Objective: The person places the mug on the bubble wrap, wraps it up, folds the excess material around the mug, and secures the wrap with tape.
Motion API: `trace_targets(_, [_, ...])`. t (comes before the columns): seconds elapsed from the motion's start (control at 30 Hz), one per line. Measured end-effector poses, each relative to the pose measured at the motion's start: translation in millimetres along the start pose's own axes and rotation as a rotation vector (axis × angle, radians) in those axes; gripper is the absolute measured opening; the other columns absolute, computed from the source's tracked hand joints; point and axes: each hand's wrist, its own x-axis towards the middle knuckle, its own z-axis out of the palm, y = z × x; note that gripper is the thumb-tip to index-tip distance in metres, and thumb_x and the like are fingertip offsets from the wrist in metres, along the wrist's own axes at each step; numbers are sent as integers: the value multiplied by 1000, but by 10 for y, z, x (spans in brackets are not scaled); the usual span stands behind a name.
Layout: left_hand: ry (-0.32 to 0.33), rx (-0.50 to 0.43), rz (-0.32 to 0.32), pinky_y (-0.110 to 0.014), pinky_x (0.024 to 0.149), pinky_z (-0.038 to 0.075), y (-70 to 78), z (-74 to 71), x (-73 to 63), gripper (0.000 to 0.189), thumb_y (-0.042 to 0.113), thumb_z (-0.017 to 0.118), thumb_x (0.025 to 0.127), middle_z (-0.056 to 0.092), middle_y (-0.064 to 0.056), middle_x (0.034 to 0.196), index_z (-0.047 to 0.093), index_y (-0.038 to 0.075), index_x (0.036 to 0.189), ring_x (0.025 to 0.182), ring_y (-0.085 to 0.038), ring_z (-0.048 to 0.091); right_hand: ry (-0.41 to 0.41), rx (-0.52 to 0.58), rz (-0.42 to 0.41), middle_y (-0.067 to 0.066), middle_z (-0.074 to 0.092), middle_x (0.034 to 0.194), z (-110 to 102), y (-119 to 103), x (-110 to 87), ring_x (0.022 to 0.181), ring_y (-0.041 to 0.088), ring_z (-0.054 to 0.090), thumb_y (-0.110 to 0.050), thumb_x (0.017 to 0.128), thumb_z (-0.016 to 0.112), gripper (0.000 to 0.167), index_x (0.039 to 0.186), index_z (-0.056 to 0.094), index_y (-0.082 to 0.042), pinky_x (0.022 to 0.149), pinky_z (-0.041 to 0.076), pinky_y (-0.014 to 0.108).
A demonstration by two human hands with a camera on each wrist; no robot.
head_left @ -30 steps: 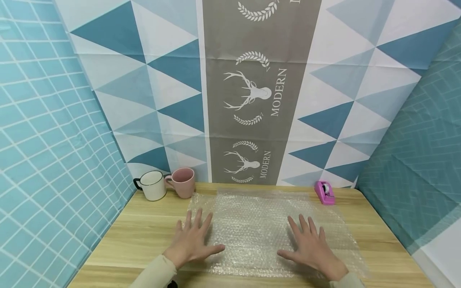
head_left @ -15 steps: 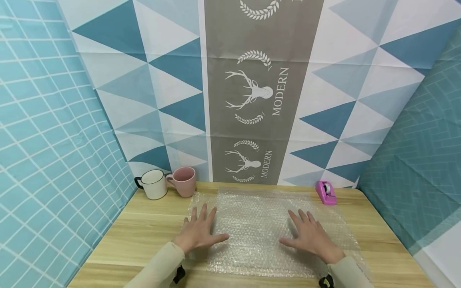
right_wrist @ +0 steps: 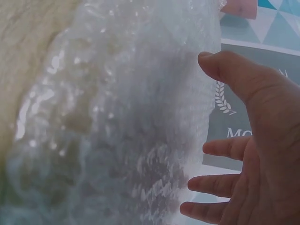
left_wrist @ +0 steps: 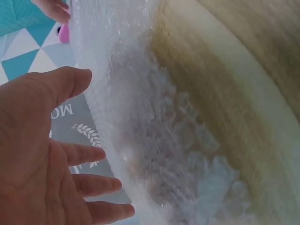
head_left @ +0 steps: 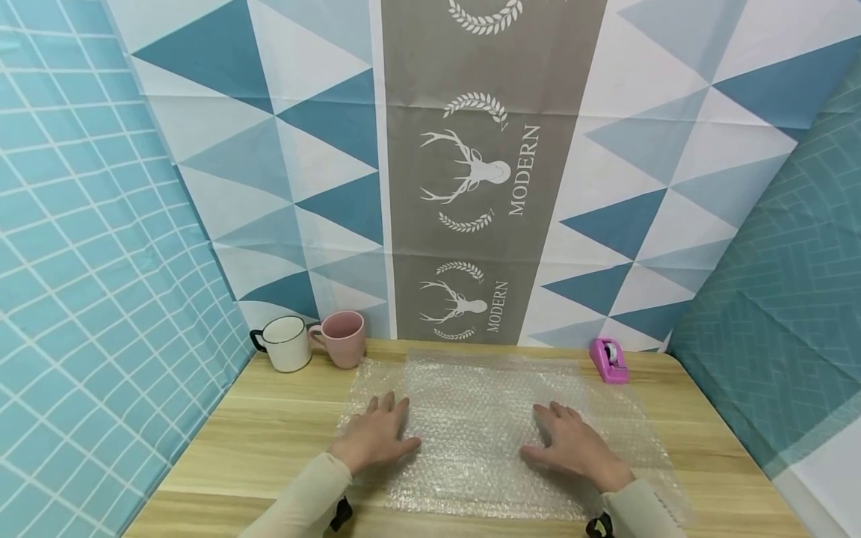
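From here, left hand (head_left: 377, 436) and right hand (head_left: 572, 446) spread over the bubble wrap (head_left: 471, 430), grasping nothing — likely a positioning step — next calling for light, even pressure.

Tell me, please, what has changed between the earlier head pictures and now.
Since the first picture, the left hand has moved a little rightward and the right hand slightly leftward, both over the bubble wrap, with fingers less spread. Nothing was taken hold of or let go. The wrap, white mug, pink mug and pink tape dispenser stayed in place.
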Motion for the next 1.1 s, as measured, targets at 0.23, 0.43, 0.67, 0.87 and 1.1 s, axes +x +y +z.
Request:
trace_targets(0.23, [18,8,4,-76,100,45,-2,44,-6,77,53,74,87,46,-29,153,54,7,145,132,-57,50,8,-11,-3,36,47,149,46,22,-4,137,59,43,-67,80,74,94,145,54,-3,108,39,74])
trace_targets(0.43, [43,39,27,-67,88,54,-8,65,-12,65,48,77,85,62,-20,134,62,7,134,116,-44,63,20,-24,-20,38,48,147,63,33,1,134,60,45,-67,80,75,92,143,56,-2,106,41,74])
trace_targets(0.67, [72,41,39,-63,79,57,0,84,-16,58,44,79,84,67,-17,119,65,6,126,101,-38,66,8,-20,-18,38,47,148,59,26,6,135,60,45,-64,81,76,88,142,57,-2,107,40,74])
trace_targets(0.87, [106,48,51,-53,68,58,-5,96,-5,46,42,81,82,68,-10,100,68,9,112,86,-31,66,-6,-10,-7,36,48,148,36,-1,8,137,57,44,-61,82,77,85,140,59,-2,108,40,73])
trace_targets(1.1, [102,35,47,-52,68,58,3,65,-19,47,42,84,80,67,-8,99,68,9,110,86,-29,66,1,-23,-11,32,56,142,47,-9,24,133,52,51,-56,83,79,77,134,63,-2,107,44,69])
